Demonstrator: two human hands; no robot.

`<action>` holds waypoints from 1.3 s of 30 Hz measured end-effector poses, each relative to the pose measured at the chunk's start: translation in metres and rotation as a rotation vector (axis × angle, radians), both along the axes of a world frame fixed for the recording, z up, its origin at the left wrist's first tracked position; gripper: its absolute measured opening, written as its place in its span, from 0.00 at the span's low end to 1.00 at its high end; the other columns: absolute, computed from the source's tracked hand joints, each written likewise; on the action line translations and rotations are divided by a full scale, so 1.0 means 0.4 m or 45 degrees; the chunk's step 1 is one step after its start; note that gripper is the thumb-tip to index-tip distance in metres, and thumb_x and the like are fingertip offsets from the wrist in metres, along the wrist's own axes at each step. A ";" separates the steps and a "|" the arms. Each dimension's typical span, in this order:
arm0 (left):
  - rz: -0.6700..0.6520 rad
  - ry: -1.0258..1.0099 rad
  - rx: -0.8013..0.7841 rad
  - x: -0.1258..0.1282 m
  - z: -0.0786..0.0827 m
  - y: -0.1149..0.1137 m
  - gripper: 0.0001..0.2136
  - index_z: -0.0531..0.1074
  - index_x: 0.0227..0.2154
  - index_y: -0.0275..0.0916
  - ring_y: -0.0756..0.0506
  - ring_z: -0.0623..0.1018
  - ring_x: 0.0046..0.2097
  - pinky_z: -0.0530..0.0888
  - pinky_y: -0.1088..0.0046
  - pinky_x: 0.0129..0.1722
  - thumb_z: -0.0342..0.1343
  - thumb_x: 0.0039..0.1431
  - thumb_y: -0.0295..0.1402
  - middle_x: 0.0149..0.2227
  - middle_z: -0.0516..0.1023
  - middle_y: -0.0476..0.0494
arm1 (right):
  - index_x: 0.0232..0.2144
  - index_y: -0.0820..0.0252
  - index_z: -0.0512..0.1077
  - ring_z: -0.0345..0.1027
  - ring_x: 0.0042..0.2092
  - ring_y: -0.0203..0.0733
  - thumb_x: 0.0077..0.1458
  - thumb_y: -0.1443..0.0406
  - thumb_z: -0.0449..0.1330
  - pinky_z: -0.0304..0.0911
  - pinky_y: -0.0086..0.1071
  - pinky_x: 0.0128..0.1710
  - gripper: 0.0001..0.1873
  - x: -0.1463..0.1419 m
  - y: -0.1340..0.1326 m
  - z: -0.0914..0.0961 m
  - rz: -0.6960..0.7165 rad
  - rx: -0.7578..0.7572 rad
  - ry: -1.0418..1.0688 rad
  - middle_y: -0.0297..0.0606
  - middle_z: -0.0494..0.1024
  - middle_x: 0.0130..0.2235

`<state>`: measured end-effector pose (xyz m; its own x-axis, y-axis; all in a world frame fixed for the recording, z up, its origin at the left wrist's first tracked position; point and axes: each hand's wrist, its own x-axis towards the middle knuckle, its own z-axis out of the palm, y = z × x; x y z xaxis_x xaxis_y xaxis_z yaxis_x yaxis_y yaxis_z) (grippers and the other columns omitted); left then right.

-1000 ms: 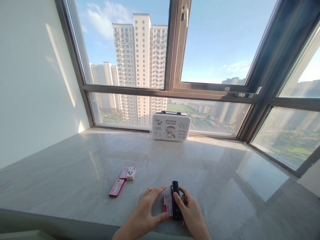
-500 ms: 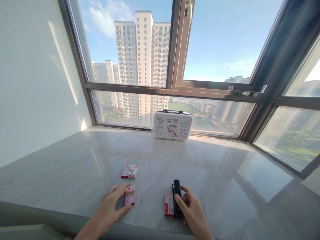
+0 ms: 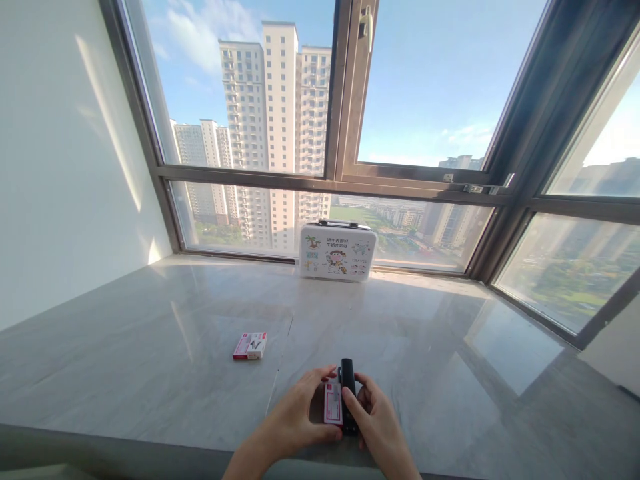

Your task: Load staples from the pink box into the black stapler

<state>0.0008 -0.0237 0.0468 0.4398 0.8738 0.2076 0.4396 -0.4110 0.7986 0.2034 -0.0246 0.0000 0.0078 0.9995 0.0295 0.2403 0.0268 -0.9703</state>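
Note:
A black stapler (image 3: 347, 375) lies on the grey marble sill near its front edge. My right hand (image 3: 381, 425) is wrapped round its right side, index finger along the top. Pressed against the stapler's left side is a small red-and-white staple box (image 3: 333, 404). My left hand (image 3: 294, 419) pinches that box between thumb and fingers. Whether another box lies under it is hidden. A second red-and-white staple box (image 3: 250, 346) lies alone to the left, well apart from both hands.
A white tin case (image 3: 337, 252) with cartoon pictures stands at the back against the window frame (image 3: 345, 180). A white wall closes the left side. The marble sill (image 3: 150, 347) stretches wide, and its front edge runs just below my wrists.
My left hand reached left, took a staple box lying there and carried it right to the stapler. The right hand stayed on the stapler. The camera shifted slightly.

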 end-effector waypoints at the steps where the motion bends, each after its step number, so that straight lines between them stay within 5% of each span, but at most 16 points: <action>1: 0.066 -0.028 0.039 -0.022 0.001 0.011 0.33 0.62 0.63 0.48 0.39 0.72 0.56 0.69 0.64 0.57 0.64 0.54 0.44 0.60 0.70 0.42 | 0.55 0.62 0.67 0.58 0.20 0.34 0.57 0.41 0.58 0.57 0.26 0.10 0.36 -0.001 -0.001 0.003 -0.007 -0.001 0.001 0.26 0.61 0.27; 3: 0.298 -0.067 0.134 -0.091 0.003 0.044 0.21 0.68 0.59 0.47 0.41 0.74 0.52 0.72 0.65 0.51 0.51 0.66 0.45 0.55 0.74 0.42 | 0.55 0.62 0.67 0.59 0.21 0.34 0.57 0.41 0.58 0.58 0.26 0.11 0.36 -0.003 -0.004 0.008 -0.019 -0.010 0.004 0.27 0.61 0.27; 5: 0.591 -0.030 0.246 -0.187 -0.006 0.085 0.18 0.73 0.52 0.44 0.42 0.76 0.48 0.73 0.65 0.48 0.41 0.70 0.41 0.48 0.77 0.42 | 0.55 0.62 0.67 0.59 0.22 0.35 0.56 0.41 0.58 0.59 0.26 0.11 0.37 -0.005 -0.006 0.011 -0.017 -0.028 0.014 0.27 0.61 0.27; 8: 0.867 0.265 0.389 -0.335 -0.049 0.128 0.19 0.73 0.54 0.43 0.39 0.72 0.54 0.68 0.57 0.57 0.45 0.65 0.35 0.53 0.75 0.42 | 0.56 0.61 0.66 0.58 0.21 0.34 0.55 0.40 0.59 0.61 0.26 0.12 0.38 -0.008 -0.006 0.012 -0.030 -0.045 0.037 0.27 0.60 0.27; 13: 0.787 0.506 0.366 -0.457 -0.134 0.083 0.19 0.73 0.55 0.47 0.37 0.63 0.65 0.62 0.53 0.64 0.53 0.62 0.42 0.65 0.65 0.46 | 0.59 0.60 0.62 0.57 0.22 0.34 0.56 0.41 0.59 0.65 0.27 0.13 0.39 -0.010 -0.005 0.015 -0.064 -0.058 0.028 0.25 0.56 0.26; 16: 0.596 0.411 0.245 -0.433 -0.136 0.018 0.17 0.77 0.49 0.49 0.37 0.63 0.65 0.63 0.54 0.65 0.59 0.59 0.46 0.65 0.66 0.48 | 0.59 0.61 0.62 0.58 0.21 0.34 0.57 0.42 0.58 0.65 0.27 0.13 0.38 -0.011 -0.006 0.017 -0.066 -0.051 0.004 0.25 0.57 0.27; 20: 0.378 0.254 0.110 -0.307 -0.087 -0.037 0.15 0.79 0.43 0.46 0.35 0.69 0.61 0.67 0.58 0.61 0.66 0.53 0.43 0.58 0.73 0.43 | 0.59 0.61 0.62 0.58 0.20 0.34 0.58 0.43 0.58 0.64 0.27 0.12 0.37 -0.012 -0.007 0.015 -0.056 -0.043 -0.014 0.25 0.57 0.26; 26: 0.281 -0.019 0.096 -0.067 -0.011 -0.020 0.30 0.71 0.56 0.47 0.38 0.73 0.57 0.69 0.63 0.58 0.69 0.49 0.42 0.56 0.74 0.42 | 0.60 0.61 0.62 0.59 0.20 0.34 0.58 0.43 0.58 0.63 0.27 0.12 0.38 -0.008 -0.008 0.006 -0.047 -0.002 -0.024 0.26 0.59 0.27; 29: 0.100 -0.024 0.028 0.006 0.003 0.003 0.31 0.72 0.53 0.48 0.40 0.76 0.52 0.72 0.68 0.53 0.72 0.44 0.43 0.52 0.77 0.45 | 0.59 0.63 0.64 0.61 0.21 0.36 0.58 0.42 0.57 0.62 0.28 0.12 0.38 -0.002 -0.002 -0.005 -0.036 0.007 -0.043 0.26 0.60 0.27; 32: 0.024 -0.038 -0.014 0.038 0.001 0.010 0.32 0.73 0.52 0.47 0.42 0.77 0.48 0.73 0.71 0.48 0.73 0.41 0.45 0.48 0.78 0.47 | 0.60 0.64 0.65 0.59 0.20 0.35 0.58 0.42 0.56 0.58 0.28 0.13 0.39 0.004 0.005 -0.012 -0.003 -0.015 -0.043 0.27 0.60 0.27; 36: 0.048 -0.092 0.054 0.025 -0.004 0.008 0.38 0.65 0.60 0.49 0.41 0.74 0.53 0.71 0.69 0.53 0.70 0.45 0.50 0.57 0.73 0.44 | 0.60 0.65 0.66 0.62 0.27 0.38 0.60 0.43 0.55 0.62 0.29 0.25 0.38 0.015 0.004 -0.010 -0.020 0.069 -0.085 0.28 0.62 0.27; 39: 0.468 -0.075 0.236 -0.052 -0.001 0.038 0.20 0.71 0.50 0.45 0.42 0.75 0.48 0.71 0.69 0.47 0.54 0.63 0.52 0.49 0.76 0.43 | 0.63 0.66 0.64 0.61 0.30 0.39 0.60 0.43 0.55 0.60 0.30 0.31 0.40 0.029 -0.013 -0.003 -0.065 0.071 -0.130 0.29 0.62 0.28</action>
<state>-0.0200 -0.0084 0.0464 0.0882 0.9158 0.3919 0.5395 -0.3747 0.7540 0.2148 -0.0297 -0.0011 0.0529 0.9947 0.0881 0.3405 0.0649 -0.9380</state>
